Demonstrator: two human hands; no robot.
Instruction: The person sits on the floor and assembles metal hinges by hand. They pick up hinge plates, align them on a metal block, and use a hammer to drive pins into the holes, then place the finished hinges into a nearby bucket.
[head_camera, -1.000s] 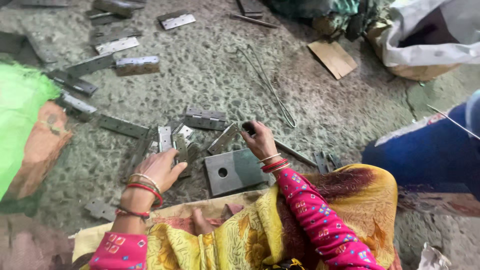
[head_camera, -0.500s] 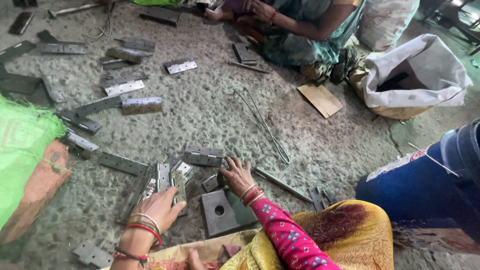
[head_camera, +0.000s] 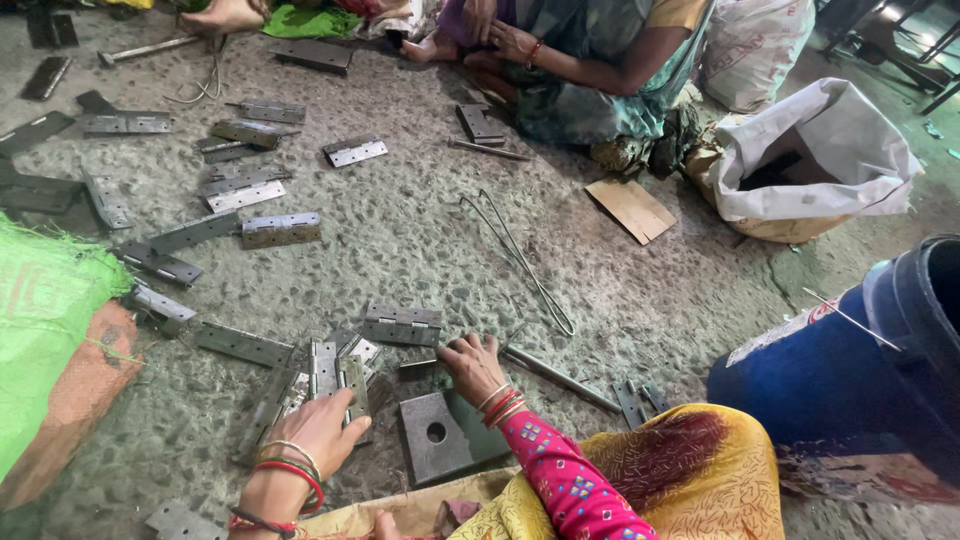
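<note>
The person is wearing a bright pink sleeve (head_camera: 572, 478) printed with small coloured squares, under a yellow draped cloth (head_camera: 690, 470) stained dark red. The right hand (head_camera: 473, 366) is carrying red and gold bangles at the wrist; the left hand (head_camera: 318, 432) is wearing red, white and dark bangles.

Around the square plate (head_camera: 440, 437) lie roughly twenty metal hinges (head_camera: 401, 325), one cardboard piece (head_camera: 631, 209), two white sacks (head_camera: 820, 160).

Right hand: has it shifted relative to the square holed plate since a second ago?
Yes. The right hand moved left, from the square plate's right corner to above its middle.
</note>
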